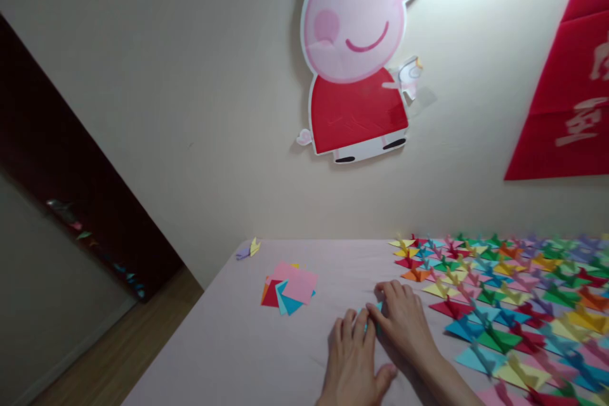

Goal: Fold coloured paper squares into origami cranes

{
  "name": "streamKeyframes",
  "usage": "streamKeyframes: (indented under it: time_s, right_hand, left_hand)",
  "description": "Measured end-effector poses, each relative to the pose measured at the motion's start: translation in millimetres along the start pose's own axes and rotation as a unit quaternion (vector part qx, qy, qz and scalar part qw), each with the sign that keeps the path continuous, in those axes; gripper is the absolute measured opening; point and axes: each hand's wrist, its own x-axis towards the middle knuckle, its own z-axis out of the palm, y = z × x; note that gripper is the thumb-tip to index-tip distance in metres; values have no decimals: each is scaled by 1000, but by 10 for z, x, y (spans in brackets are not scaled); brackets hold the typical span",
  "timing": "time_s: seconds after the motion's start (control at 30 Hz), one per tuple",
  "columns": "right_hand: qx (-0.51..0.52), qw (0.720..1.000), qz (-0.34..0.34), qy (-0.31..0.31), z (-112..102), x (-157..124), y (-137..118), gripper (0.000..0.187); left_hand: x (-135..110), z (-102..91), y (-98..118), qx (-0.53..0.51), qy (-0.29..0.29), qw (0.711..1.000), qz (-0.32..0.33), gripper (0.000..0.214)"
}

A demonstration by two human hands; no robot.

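My left hand lies palm down on the table, its fingers stretched forward and the thumb out to the side. Between my hands is a small piece of light blue paper, mostly covered by fingers, so its folded shape is hidden. My right hand is bent over the paper's far right side, with its thumb and curled fingers around the edge. Left fingertips press on the near side of the same paper.
Loose coloured paper squares lie in a fanned pile to the left. Two small folded pieces sit at the far left corner. Rows of colourful paper cranes cover the right side of the pale table. A wall stands behind it.
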Motion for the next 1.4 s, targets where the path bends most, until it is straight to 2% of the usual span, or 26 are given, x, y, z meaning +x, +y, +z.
streamKeyframes:
  time_s: [0.13, 0.33, 0.73, 0.83, 0.97, 1.17, 1.4]
  right_hand:
    - [-61, 998, 14, 1, 5, -24, 26, 19]
    - [-52, 998, 46, 1, 52, 2, 53, 10]
    - [-49, 998, 32, -8, 17, 52, 110, 19]
    - [-51, 998, 31, -10, 6, 31, 87, 18]
    - [-84, 996, 18, -5, -11, -6, 34, 27]
    - [-98, 995, 18, -14, -13, -18, 32, 17]
    - [-105, 994, 15, -24, -33, 31, 40, 16]
  left_hand:
    - [25, -83, 48, 10, -30, 999, 3, 80]
    - [58, -130, 50, 26, -41, 999, 10, 80]
    - [11, 15, -152, 45, 10, 997, 66, 66]
    - [28, 54, -161, 52, 19, 996, 66, 65]
    - [17, 60, -123, 61, 24, 996, 55, 71]
    - [-119, -9, -42, 72, -6, 997, 20, 71]
    - [-229, -16, -35, 80, 15, 996, 26, 64]
